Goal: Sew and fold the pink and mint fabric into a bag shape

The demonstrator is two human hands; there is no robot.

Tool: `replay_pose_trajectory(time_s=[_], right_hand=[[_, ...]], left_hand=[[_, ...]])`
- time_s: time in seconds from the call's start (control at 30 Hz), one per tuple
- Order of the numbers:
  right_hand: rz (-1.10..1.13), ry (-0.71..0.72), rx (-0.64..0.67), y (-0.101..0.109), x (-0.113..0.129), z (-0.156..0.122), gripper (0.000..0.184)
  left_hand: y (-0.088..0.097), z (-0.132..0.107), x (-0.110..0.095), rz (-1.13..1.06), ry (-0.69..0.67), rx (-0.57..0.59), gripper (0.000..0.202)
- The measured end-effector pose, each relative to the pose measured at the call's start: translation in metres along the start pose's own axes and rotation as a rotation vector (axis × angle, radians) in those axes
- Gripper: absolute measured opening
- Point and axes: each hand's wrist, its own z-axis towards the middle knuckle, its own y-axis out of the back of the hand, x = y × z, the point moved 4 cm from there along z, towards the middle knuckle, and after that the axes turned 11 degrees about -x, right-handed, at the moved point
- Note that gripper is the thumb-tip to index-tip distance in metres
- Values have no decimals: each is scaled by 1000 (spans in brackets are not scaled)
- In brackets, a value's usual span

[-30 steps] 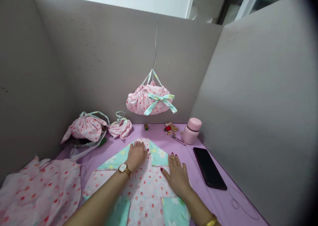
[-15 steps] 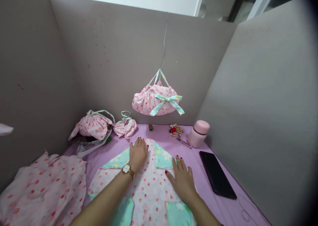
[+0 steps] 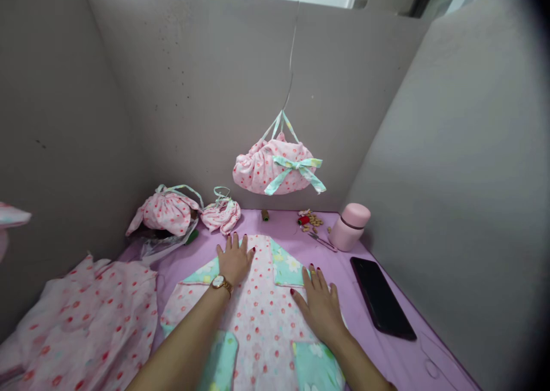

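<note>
A pink dotted cloth piece (image 3: 266,316) with mint floral patches lies spread on the purple-covered table. My left hand (image 3: 234,261), with a gold watch at the wrist, rests on its upper left part, fingers spread. Part of the upper left mint patch (image 3: 201,273) is under that hand. At the right edge my right hand (image 3: 321,305) lies flat with fingers apart, just below the upper right mint patch (image 3: 289,265). Neither hand grips anything. My forearms hide portions of the lower mint patches (image 3: 315,365).
A pink bag with a mint bow (image 3: 279,167) hangs on a wire ahead. Behind the cloth are gathered pink bags (image 3: 169,212), thread spools (image 3: 303,221), peanuts (image 3: 315,221), thread snips (image 3: 323,242) and a pink flask (image 3: 350,227). A phone (image 3: 382,299) lies right; loose dotted fabric (image 3: 86,322) lies left.
My left hand has shifted a little left on the cloth and its fingers have spread wider. My right hand stays nearly in place. The camera view has shifted slightly.
</note>
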Motion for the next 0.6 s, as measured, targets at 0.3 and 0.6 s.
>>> replay_pose_trajectory(time_s=[0.3, 0.6], right_hand=[[9, 8, -9, 6, 2, -2, 66], [13, 8, -34, 1, 1, -1, 66]], left_hand=[[21, 8, 17, -147, -4, 85, 51], [54, -64, 56, -118, -201, 147, 49]])
